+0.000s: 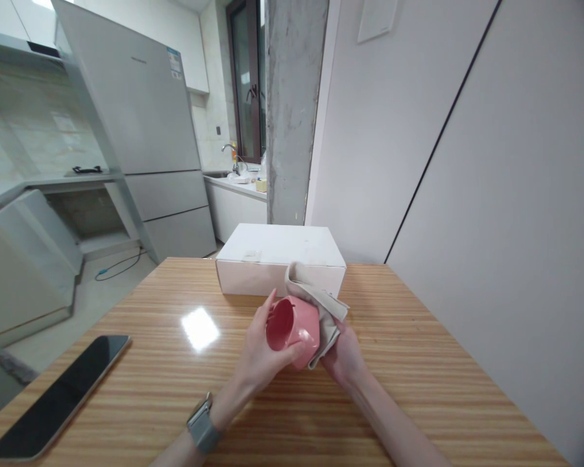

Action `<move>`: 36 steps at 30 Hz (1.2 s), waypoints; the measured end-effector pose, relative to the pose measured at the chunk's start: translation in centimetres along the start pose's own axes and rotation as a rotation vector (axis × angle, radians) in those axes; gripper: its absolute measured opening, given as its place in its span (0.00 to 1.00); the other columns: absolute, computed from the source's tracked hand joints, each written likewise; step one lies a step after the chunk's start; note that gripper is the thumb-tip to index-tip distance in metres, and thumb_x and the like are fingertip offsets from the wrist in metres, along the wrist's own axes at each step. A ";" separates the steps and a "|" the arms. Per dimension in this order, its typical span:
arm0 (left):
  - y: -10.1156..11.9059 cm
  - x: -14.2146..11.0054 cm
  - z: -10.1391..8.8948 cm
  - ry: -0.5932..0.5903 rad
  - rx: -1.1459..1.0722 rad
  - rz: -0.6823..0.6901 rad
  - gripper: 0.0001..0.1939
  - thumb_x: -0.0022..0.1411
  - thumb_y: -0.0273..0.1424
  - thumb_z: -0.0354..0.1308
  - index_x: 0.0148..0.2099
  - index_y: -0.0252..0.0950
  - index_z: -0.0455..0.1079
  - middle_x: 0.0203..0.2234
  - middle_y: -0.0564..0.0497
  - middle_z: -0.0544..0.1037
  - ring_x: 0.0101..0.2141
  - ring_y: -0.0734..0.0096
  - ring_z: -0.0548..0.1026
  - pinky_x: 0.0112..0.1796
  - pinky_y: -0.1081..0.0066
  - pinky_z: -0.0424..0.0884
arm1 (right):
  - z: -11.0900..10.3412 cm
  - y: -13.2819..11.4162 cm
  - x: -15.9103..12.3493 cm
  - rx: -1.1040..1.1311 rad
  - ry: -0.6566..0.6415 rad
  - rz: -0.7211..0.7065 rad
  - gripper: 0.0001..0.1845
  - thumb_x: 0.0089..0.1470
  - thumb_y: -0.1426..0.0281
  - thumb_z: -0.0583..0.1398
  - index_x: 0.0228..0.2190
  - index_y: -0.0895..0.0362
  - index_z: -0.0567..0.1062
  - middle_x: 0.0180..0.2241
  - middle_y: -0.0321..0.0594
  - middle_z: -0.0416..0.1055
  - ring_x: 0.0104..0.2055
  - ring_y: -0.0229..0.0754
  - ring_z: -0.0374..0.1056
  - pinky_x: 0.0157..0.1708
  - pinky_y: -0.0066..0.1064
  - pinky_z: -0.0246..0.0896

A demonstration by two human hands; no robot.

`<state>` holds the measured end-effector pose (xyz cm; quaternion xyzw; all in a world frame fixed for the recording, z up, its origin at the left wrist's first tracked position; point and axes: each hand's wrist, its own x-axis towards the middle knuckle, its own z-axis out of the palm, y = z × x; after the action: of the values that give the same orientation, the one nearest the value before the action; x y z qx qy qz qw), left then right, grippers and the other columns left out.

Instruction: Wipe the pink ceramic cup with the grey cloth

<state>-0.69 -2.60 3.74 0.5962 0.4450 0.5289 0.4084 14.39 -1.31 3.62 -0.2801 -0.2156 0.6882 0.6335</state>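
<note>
A glossy pink cup [305, 324], tilted with its mouth facing left, is held above the table. My left hand [263, 344] grips it near the rim, the thumb in front and the fingers behind. Against the cup's right side lies a folded beige cloth [328, 318]. My right hand [344, 353] is closed on this cloth from the right and presses it to the cup's base; most of its fingers are hidden behind the fabric. A watch with a grey strap [203, 425] is on my left wrist.
Behind my hands a closed white box [282, 243] stands on the striped wooden table [175, 395]. A dark phone-like slab [61, 395] lies at the left edge. A white wall [491, 214] runs along the right; a fridge [136, 104] and a sink counter [238, 201] stand beyond.
</note>
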 end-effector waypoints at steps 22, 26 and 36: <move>-0.2 1.2 -0.7 0.138 -0.550 -0.181 0.27 0.51 0.42 0.64 0.49 0.38 0.62 0.31 0.52 0.76 0.29 0.71 0.74 0.28 0.75 0.67 | 0.5 2.1 -1.4 0.015 -0.180 0.291 0.24 0.55 0.54 0.54 0.44 0.57 0.75 0.40 0.43 0.78 0.47 0.48 0.71 0.50 0.43 0.61; -0.1 1.2 -0.9 0.117 -0.521 -0.172 0.28 0.49 0.41 0.65 0.50 0.39 0.59 0.29 0.52 0.77 0.28 0.70 0.75 0.27 0.76 0.67 | 0.3 1.7 -1.5 0.005 -0.177 0.349 0.24 0.55 0.55 0.53 0.42 0.58 0.76 0.40 0.45 0.78 0.46 0.48 0.72 0.49 0.44 0.62; -0.3 1.2 -1.4 0.155 -0.365 -0.119 0.31 0.43 0.36 0.70 0.48 0.40 0.60 0.47 0.42 0.74 0.43 0.60 0.75 0.39 0.67 0.70 | -2.2 -2.3 -4.4 -0.088 0.079 0.400 0.16 0.53 0.60 0.59 0.35 0.59 0.78 0.34 0.48 0.79 0.41 0.51 0.75 0.47 0.42 0.65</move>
<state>-2.04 -1.34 3.98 0.4424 0.4063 0.6199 0.5049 17.71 -5.53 3.95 -0.3716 -0.1604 0.7788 0.4793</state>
